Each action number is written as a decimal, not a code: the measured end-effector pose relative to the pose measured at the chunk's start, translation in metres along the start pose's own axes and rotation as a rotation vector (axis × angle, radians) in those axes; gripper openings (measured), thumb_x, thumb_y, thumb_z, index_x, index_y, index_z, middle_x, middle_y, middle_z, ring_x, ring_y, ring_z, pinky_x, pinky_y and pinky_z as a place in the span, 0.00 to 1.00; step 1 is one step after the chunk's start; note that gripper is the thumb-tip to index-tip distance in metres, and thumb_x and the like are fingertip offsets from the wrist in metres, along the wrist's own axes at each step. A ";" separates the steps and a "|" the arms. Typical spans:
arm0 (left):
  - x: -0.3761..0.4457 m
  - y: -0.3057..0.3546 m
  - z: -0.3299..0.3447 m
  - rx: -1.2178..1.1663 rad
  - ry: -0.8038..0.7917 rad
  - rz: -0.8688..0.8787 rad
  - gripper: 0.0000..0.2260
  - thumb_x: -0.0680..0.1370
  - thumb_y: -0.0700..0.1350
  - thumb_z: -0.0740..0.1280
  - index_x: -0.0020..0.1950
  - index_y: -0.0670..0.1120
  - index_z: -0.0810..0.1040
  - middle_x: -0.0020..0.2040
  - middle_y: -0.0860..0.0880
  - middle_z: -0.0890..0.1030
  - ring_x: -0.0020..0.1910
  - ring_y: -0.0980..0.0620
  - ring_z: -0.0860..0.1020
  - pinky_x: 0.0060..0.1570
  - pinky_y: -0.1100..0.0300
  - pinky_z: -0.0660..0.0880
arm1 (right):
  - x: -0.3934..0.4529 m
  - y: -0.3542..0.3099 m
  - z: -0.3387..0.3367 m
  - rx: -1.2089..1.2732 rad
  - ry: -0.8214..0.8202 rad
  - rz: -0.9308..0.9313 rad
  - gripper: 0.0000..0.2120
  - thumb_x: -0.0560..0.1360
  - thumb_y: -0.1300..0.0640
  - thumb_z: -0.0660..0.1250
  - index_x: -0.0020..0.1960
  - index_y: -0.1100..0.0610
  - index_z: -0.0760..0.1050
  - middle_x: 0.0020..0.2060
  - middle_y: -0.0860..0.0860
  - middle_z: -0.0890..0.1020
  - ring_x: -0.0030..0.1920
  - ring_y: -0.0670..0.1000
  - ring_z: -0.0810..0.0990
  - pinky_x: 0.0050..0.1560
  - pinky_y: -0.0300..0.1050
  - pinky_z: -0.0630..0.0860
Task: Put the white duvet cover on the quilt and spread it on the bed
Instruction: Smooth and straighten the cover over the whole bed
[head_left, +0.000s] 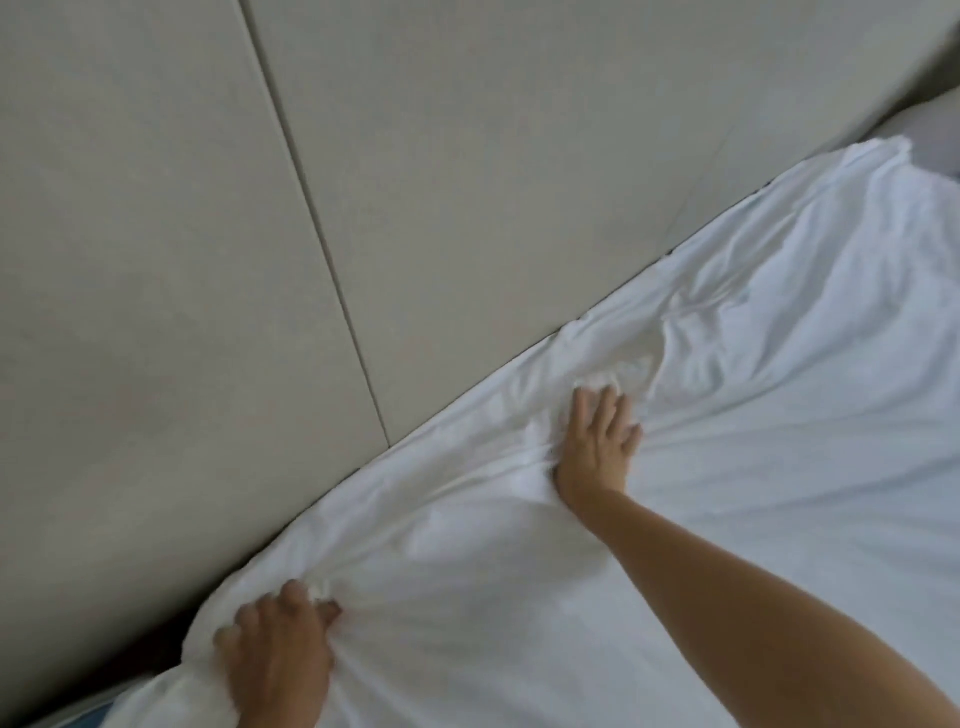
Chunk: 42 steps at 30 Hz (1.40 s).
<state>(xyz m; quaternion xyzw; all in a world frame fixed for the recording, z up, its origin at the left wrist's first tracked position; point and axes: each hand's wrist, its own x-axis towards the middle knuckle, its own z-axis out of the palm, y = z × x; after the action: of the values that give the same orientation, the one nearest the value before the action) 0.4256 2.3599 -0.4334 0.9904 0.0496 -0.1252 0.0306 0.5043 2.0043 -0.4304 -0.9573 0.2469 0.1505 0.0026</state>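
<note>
The white duvet cover (727, 415) lies wrinkled across the bed, its upper edge running diagonally along the padded headboard. My left hand (280, 654) grips a bunched corner of the cover at the lower left, fingers curled into the fabric. My right hand (597, 441) is stretched further up the same edge; its fingers curl into a gathered fold of the cover. Whether the quilt is inside the cover cannot be told from the head view.
A beige padded headboard (260, 260) with a vertical seam fills the upper left. A dark gap (156, 644) shows between headboard and bed at the lower left. A grey surface (930, 135) sits at the far upper right beyond the cover's end.
</note>
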 end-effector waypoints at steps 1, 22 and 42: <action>-0.008 0.015 0.000 0.009 0.129 0.104 0.11 0.79 0.46 0.58 0.54 0.42 0.75 0.54 0.34 0.79 0.56 0.32 0.78 0.55 0.37 0.70 | -0.022 0.011 0.001 0.113 -0.029 0.000 0.38 0.79 0.48 0.59 0.83 0.52 0.44 0.82 0.58 0.45 0.81 0.63 0.41 0.78 0.68 0.42; -0.549 0.318 -0.165 0.142 -0.577 1.283 0.16 0.82 0.57 0.62 0.64 0.52 0.79 0.65 0.51 0.80 0.59 0.51 0.79 0.60 0.54 0.76 | -0.645 0.415 -0.073 0.514 -0.093 0.604 0.20 0.83 0.45 0.53 0.70 0.52 0.68 0.65 0.55 0.74 0.66 0.59 0.74 0.64 0.55 0.69; -1.189 0.354 0.000 0.587 -0.775 2.001 0.14 0.82 0.54 0.63 0.61 0.49 0.80 0.60 0.50 0.82 0.56 0.51 0.80 0.58 0.55 0.77 | -1.253 0.648 0.099 0.886 0.077 1.536 0.10 0.82 0.50 0.53 0.46 0.52 0.70 0.46 0.48 0.76 0.44 0.52 0.76 0.43 0.46 0.70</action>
<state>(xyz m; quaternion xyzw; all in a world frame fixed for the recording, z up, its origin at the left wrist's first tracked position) -0.6823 1.9009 -0.1176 0.4464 -0.8162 -0.3517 -0.1043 -0.8740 2.0348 -0.1179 -0.4428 0.8566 -0.0312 0.2631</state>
